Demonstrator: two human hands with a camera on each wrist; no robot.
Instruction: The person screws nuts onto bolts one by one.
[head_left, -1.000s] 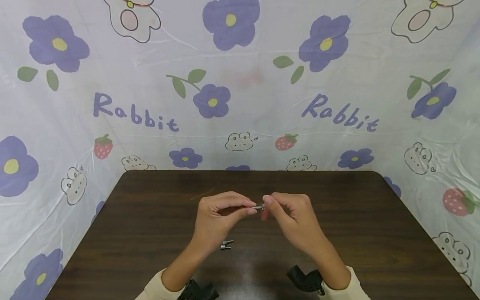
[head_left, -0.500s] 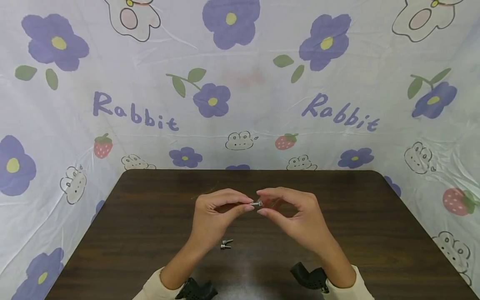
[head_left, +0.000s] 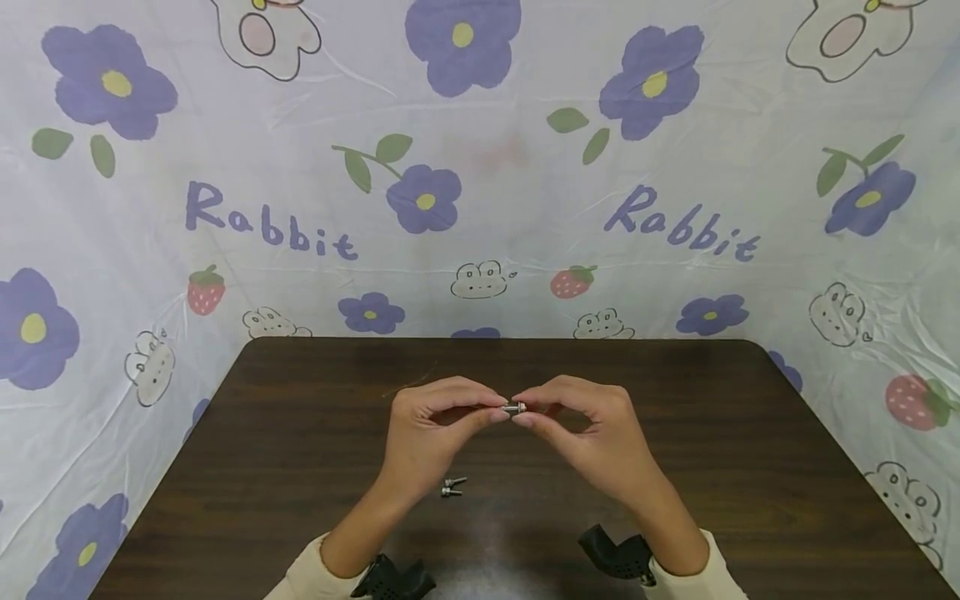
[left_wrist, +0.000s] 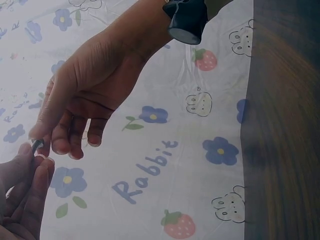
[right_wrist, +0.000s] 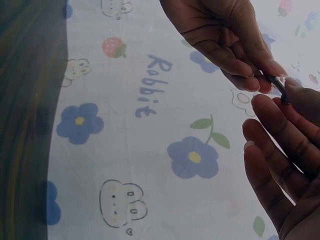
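Note:
Above the middle of the table, a small silver screw [head_left: 513, 408] lies roughly level between both hands, its wider end to the right. My left hand [head_left: 431, 425] pinches its left end between thumb and index finger. At the wider end, the thumb and index fingertips of my right hand [head_left: 588, 425] pinch it from the other side. In the right wrist view the dark screw [right_wrist: 279, 89] bridges the two hands, and the right hand's other fingers are loosely spread. Whether a separate nut or washer sits on the wider end is too small to tell.
Two more small silver screws [head_left: 451, 492] lie close together on the dark wooden table [head_left: 300, 467], near the left forearm. A white cloth [head_left: 480, 125] with purple flowers and rabbits hangs behind and beside the table. Each wrist wears a black camera mount [head_left: 618, 554].
My right fingertips first held the wider end, then spread apart around it, and now pinch it again. Both hands shifted slightly up and left; the left kept its pinch on the screw.

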